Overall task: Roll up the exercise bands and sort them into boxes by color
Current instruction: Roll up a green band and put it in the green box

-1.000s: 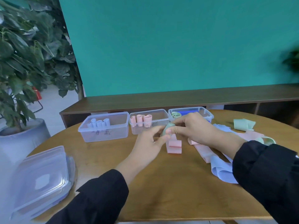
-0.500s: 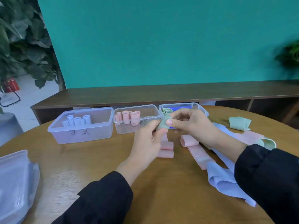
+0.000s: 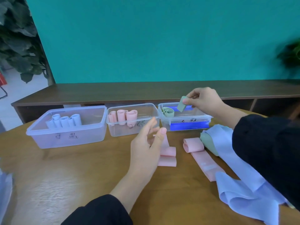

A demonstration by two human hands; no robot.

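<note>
My right hand (image 3: 205, 100) pinches a rolled green band (image 3: 181, 106) above the right box (image 3: 201, 118), which holds another green roll (image 3: 168, 112). My left hand (image 3: 146, 147) hovers open over the table, fingers apart, in front of a loose pink band (image 3: 168, 155). The middle box (image 3: 113, 127) holds three pink rolls (image 3: 123, 116). The left box (image 3: 65, 138) holds several light blue rolls (image 3: 65, 121). A half-rolled pink band (image 3: 194, 144), an unrolled blue band (image 3: 240, 189) and a green band (image 3: 208, 142) lie at the right.
The round wooden table (image 3: 81, 176) carries everything. A stack of clear lids (image 3: 4, 190) shows at the left edge. Behind the boxes runs a dark wooden bench (image 3: 113, 91) against a teal wall. Plants stand at far left and far right.
My right hand has lifted the rolled green band away from the left hand and carried it over the right box. The left hand has let go and opened.
</note>
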